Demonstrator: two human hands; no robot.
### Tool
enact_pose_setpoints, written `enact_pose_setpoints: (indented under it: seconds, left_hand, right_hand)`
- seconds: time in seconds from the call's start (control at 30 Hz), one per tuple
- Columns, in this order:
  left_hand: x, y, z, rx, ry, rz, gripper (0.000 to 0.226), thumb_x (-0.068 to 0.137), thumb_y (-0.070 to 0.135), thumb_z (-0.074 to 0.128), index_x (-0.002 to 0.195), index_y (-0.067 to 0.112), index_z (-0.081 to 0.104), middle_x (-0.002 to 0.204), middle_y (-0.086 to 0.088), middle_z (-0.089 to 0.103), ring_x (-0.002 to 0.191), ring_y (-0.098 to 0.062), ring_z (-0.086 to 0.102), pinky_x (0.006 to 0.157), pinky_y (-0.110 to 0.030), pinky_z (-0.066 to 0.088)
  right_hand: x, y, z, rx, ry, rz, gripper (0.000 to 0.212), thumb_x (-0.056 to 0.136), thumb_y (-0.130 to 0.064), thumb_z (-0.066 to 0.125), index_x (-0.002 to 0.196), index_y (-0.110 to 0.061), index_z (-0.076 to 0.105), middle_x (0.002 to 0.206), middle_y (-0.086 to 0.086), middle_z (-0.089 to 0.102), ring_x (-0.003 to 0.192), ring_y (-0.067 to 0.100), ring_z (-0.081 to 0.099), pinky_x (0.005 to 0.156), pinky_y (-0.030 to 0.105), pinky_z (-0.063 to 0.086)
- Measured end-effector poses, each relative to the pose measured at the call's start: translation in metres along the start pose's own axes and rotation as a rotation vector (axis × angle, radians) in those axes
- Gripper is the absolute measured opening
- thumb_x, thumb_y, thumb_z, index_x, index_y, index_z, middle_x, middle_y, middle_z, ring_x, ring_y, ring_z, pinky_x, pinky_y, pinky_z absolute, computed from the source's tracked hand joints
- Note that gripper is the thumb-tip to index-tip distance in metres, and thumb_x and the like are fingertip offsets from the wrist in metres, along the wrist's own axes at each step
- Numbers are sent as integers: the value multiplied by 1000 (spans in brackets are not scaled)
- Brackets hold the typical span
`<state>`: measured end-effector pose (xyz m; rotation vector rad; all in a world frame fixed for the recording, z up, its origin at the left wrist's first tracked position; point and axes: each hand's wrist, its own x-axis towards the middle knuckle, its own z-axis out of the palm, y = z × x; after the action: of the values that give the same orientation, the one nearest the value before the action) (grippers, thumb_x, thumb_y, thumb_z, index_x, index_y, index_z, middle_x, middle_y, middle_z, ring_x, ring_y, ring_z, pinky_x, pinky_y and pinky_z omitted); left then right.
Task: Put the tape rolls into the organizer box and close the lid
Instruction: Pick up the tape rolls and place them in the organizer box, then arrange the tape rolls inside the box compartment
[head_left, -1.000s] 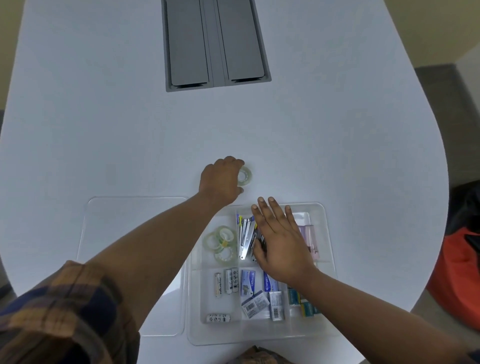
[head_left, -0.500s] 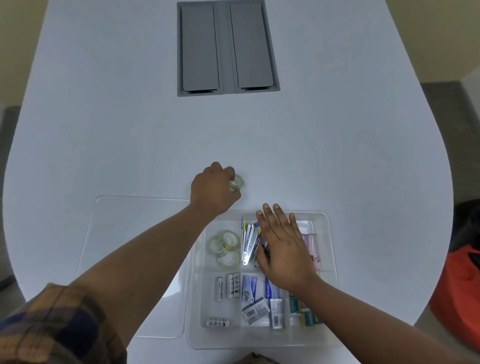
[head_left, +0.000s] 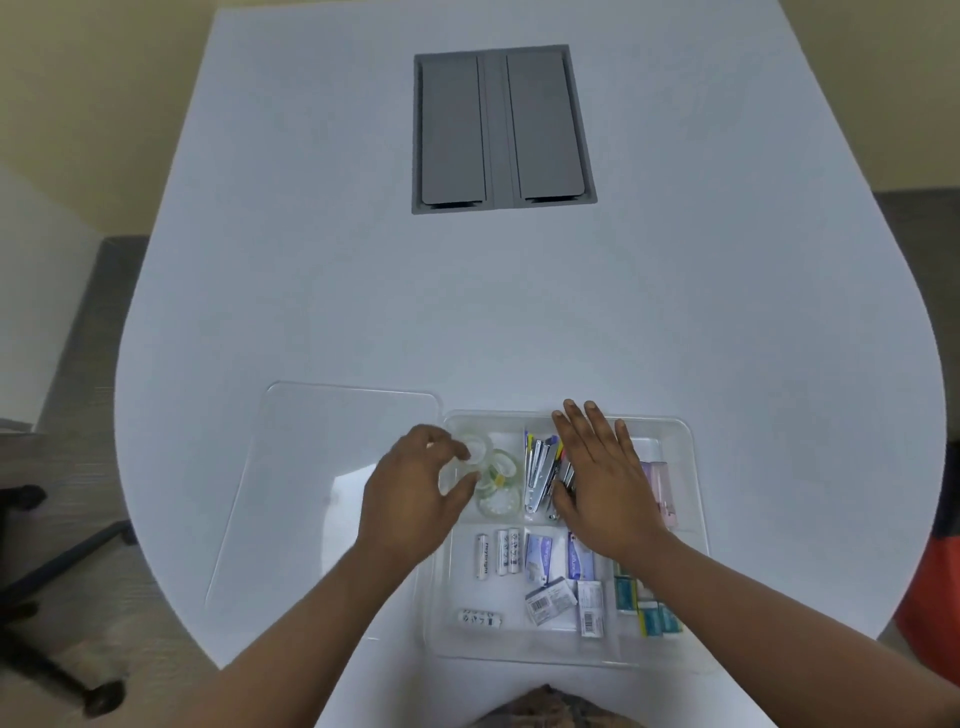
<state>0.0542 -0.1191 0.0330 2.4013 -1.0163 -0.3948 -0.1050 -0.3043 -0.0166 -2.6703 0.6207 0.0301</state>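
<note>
The clear organizer box (head_left: 695, 499) lies at the near edge of the white table, with its clear lid (head_left: 301, 467) lying flat to its left. My left hand (head_left: 415, 493) hovers over the box's far-left compartment and pinches a clear tape roll (head_left: 477, 450) between thumb and fingertips. Right under it, other clear tape rolls (head_left: 501, 488) lie in that compartment. My right hand (head_left: 597, 478) rests flat, fingers spread, on the box's middle compartments and holds nothing.
Batteries (head_left: 498, 553), small staple boxes (head_left: 576, 582) and staplers (head_left: 540, 467) fill other compartments. A grey cable hatch (head_left: 501, 130) is set into the far table top. A chair base (head_left: 47, 597) stands on the floor at left, an orange-red object (head_left: 935, 613) at right.
My left hand picked the tape roll off the table beyond the box and carried it back over the far-left compartment. My right hand stayed flat on the box.
</note>
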Motion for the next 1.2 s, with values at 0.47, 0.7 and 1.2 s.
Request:
enact_pose_setpoints:
  seconds: [0.47, 0.7, 1.2]
  left_hand:
    - [-25, -3, 21, 129, -137, 66, 27, 77, 45, 68, 95, 24, 66, 114, 4, 58, 120, -18, 46, 93, -32, 35]
    - [-37, -34, 3, -58, 87, -34, 37, 80, 39, 70, 108, 16, 63, 114, -1, 64, 111, -21, 57, 90, -31, 42]
    - [-69, -133, 31, 222, -464, -141, 97, 83, 76, 23, 145, 19, -25, 152, -9, -37, 142, -28, -31, 117, -48, -10]
  right_hand:
    - [-51, -34, -1, -1, -130, 13, 53, 86, -37, 62, 134, -21, 50, 160, 5, 24, 148, 20, 19, 120, 38, 14]
    - [-67, -49, 3, -85, -175, 37, 63, 88, -41, 56, 145, -21, 39, 157, 0, 32, 145, 16, 24, 119, 33, 7]
    - [-22, -109, -14, -28, -16, 137, 34, 86, -26, 63, 118, -17, 63, 118, 0, 66, 110, 22, 60, 90, 35, 50]
